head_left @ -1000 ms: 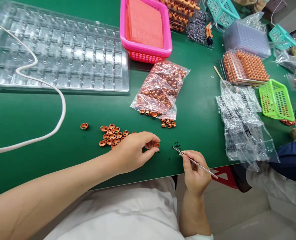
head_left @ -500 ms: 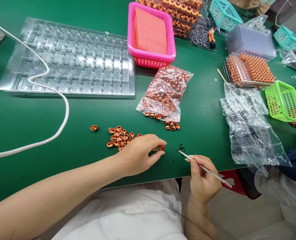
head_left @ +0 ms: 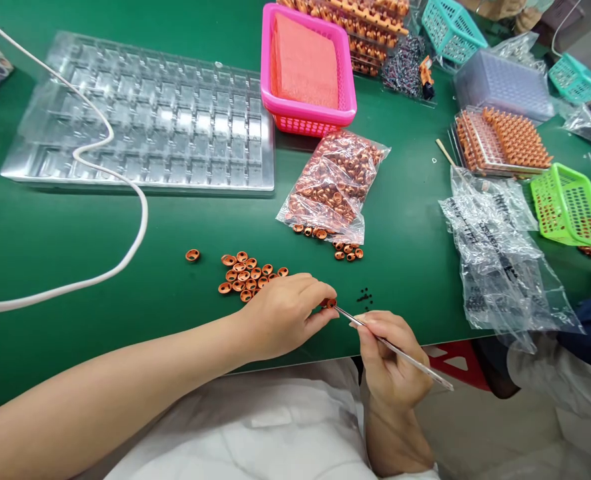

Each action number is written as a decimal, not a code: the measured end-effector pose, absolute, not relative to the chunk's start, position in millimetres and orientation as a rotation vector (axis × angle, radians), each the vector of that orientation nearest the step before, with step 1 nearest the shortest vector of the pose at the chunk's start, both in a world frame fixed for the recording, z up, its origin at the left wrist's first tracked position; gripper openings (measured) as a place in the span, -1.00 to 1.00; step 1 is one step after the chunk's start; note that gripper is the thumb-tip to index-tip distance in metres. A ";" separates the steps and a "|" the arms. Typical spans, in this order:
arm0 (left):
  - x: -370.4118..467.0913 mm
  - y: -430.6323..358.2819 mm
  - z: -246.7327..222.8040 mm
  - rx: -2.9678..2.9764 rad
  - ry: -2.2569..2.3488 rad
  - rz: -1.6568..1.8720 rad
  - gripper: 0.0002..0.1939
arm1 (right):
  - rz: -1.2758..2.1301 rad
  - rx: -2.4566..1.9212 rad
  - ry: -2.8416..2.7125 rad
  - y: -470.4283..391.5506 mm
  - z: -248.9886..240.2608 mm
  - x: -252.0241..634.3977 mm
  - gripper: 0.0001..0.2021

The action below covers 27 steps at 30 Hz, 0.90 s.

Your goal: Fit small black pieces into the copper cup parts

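Between thumb and fingers, my left hand (head_left: 290, 313) pinches a small copper-coloured cup (head_left: 330, 303) just above the green table. My right hand (head_left: 395, 357) grips a thin pointed tool (head_left: 400, 355) like a pen, and its tip meets the cup. Whether the tip carries anything is too small to tell. Tiny black pieces (head_left: 365, 295) lie on the table beyond the tool. A cluster of copper cups (head_left: 245, 272) sits left of my left hand, partly covered by it, and one single cup (head_left: 192, 255) lies farther left.
A clear bag of copper cups (head_left: 332, 183) lies behind my hands, with loose cups at its mouth. Farther back stand clear trays (head_left: 150, 127) and a pink basket (head_left: 308, 113). A white cable (head_left: 138, 233) crosses the left side. Plastic bags (head_left: 500, 253) and a green basket (head_left: 570, 207) are at right.
The tool's tip has moved left from the black pieces to the cup in my left hand, and my right hand has come closer to my left. The whole view has shifted slightly.
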<state>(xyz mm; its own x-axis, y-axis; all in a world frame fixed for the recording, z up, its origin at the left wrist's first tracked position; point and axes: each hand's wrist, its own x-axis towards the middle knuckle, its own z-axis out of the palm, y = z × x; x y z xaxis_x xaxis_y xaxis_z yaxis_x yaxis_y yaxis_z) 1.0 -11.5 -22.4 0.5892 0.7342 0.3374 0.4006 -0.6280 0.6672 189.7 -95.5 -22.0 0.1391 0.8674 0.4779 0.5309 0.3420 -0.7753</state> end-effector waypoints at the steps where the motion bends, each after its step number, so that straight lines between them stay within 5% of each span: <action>1: 1.1 -11.7 -22.7 2.288 0.903 0.829 -0.89 | 0.393 -1.324 -1.530 -95.1 -22.0 189.3 -0.71; 27: 3.1 -13.5 -24.4 2.286 0.902 0.911 -0.95 | 0.166 -1.249 -1.813 -93.1 -15.0 183.5 -0.68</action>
